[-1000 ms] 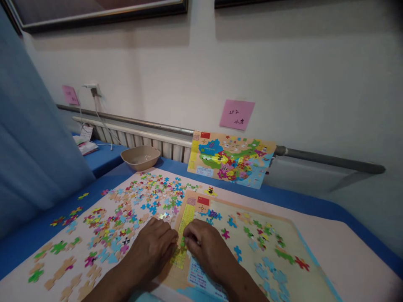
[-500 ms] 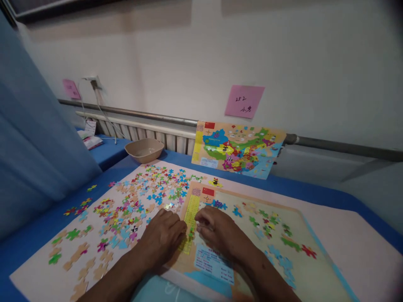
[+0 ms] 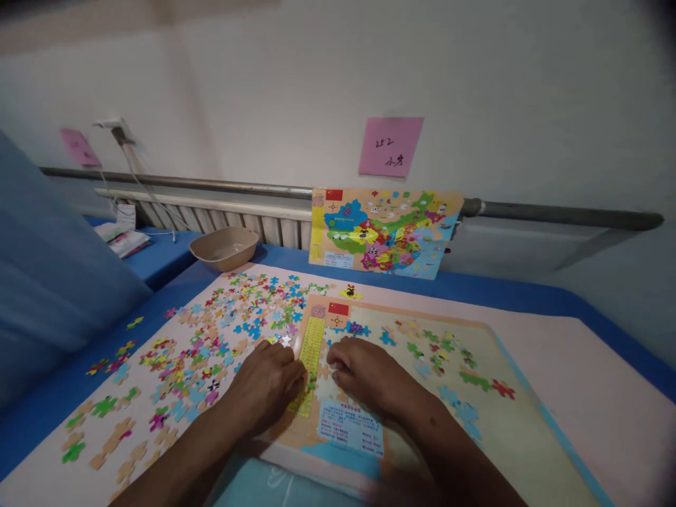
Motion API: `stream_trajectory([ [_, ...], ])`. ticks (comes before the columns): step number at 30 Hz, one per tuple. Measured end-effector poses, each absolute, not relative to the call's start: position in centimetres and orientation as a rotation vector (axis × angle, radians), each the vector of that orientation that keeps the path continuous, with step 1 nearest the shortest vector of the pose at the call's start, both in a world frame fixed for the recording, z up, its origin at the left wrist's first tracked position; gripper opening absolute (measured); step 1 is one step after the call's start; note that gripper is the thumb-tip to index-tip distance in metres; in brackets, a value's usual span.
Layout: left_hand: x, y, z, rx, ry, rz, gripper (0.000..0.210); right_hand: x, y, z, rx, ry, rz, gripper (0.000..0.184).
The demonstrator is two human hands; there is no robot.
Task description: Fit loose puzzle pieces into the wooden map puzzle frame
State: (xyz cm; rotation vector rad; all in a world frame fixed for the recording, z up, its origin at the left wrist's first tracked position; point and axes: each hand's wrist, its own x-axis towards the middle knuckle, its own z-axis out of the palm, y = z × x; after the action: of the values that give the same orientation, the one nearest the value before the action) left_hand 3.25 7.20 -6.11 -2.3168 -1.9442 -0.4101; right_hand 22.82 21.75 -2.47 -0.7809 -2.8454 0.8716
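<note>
My left hand [image 3: 267, 384] rests over the left edge of the puzzle board [image 3: 528, 443], its fingers curled down beside the yellow printed strip [image 3: 311, 345]. Anything under those fingertips is hidden. Just right of that strip, my right hand [image 3: 364, 370] has its fingers bent in towards the thumb, and I cannot make out what they hold. Several joined puzzle pieces lie on the board, among them a blue piece with purple grapes [image 3: 357, 328] and a green and red strip [image 3: 478, 381]. Many loose jigsaw pieces [image 3: 253, 327] are spread to the left of the board.
A printed map picture [image 3: 388, 232] leans upright against the wall rail at the back. Left of it stands a beige basin [image 3: 225, 248]. A blue curtain [image 3: 58, 274] hangs at the left, and a pink note [image 3: 391, 146] sticks to the wall.
The camera view has shifted, so the scene sits further left and higher. Both hands stay at nearly the same places by the yellow strip, fingers still curled.
</note>
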Motion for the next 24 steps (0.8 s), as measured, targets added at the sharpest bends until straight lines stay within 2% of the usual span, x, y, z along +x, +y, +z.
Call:
stream_trajectory([
  [24, 4.8, 8.1, -7.2, -2.411, -1.928, -0.495, 0.024, 22.9, 22.0, -2.2, -0.821, -2.843, 0.924, 0.024],
])
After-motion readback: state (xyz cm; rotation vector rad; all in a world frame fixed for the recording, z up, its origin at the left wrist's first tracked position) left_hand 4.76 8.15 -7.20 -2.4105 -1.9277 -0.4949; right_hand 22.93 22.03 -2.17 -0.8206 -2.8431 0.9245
